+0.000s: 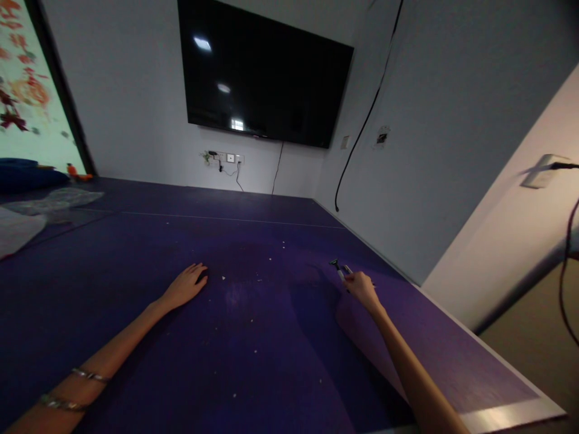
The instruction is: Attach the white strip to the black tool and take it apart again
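My left hand (pixel 184 286) rests palm down on the purple tabletop (pixel 271 337), its fingers stretched out and holding nothing. Small white crumbs (pixel 223 278) lie just to its right. Over at the right side of the table, my right hand (pixel 362 289) is closed around the handle of a razor (pixel 338 269), which has a dark T-shaped head and a pale handle. The head points away from me and to the left. Beside the razor, a second small metallic thing (pixel 347 269) shows at my fingertips; its kind is too small to tell.
Clear plastic wrapping (pixel 58 199) and a dark blue bundle (pixel 29 175) lie at the far left, near a small orange object (pixel 78 173). A black cable (pixel 362 129) hangs by the right wall. A television (pixel 266 72) is mounted above wall sockets (pixel 230 158).
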Demonstrator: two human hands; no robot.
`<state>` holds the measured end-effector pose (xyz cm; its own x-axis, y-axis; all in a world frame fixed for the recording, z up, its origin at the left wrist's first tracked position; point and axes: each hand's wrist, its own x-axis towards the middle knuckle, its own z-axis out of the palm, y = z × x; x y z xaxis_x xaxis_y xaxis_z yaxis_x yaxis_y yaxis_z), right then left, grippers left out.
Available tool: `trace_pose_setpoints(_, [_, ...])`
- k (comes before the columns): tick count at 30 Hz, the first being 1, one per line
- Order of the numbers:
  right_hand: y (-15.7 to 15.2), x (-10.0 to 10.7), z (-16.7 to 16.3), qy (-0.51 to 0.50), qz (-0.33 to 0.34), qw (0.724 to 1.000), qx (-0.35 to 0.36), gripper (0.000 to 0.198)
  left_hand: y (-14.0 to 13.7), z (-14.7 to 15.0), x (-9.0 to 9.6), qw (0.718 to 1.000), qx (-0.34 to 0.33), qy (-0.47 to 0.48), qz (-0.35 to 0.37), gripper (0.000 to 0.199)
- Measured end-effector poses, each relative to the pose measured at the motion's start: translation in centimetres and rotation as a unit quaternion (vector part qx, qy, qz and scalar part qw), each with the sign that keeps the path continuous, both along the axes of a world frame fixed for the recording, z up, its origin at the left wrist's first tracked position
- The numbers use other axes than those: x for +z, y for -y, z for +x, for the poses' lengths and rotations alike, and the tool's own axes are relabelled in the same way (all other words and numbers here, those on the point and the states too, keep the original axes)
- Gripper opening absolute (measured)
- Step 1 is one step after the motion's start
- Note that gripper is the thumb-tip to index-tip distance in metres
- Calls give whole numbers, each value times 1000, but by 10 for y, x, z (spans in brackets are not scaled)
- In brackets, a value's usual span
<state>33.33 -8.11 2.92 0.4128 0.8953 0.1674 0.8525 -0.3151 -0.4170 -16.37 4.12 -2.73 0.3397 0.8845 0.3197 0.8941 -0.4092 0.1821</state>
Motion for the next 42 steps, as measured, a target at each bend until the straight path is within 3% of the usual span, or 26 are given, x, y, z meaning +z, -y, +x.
trace_pose_setpoints(5, [-8,8,-32,-1,37,998,54,22,2,13,8,1000,5,22,8,46])
trace_pose_setpoints(9, [-23,8,-78,-20,56,994,95,21,14,52,28,995,-32,97,6,34])
trace_pose_setpoints(14, [-36,10,-144,-35,83,983,162,18,32,122,51,959,-69,250,-109,29])
trace_pose_setpoints(17, [-36,14,-173,-11,91,978,185,20,34,156,56,933,-47,305,-182,35])
trace_pose_setpoints(20, [-33,16,-189,18,89,975,202,22,32,176,55,916,-37,340,-208,39])
trace_pose_setpoints(27, [-24,14,-201,79,64,974,205,25,27,188,54,907,21,332,-258,40])
trace_pose_setpoints(34, [-14,9,-211,126,71,962,230,30,29,182,56,927,16,288,-241,37])
trace_pose_setpoints(42, [-1,18,-217,155,88,947,269,27,23,174,60,922,34,255,-290,22])
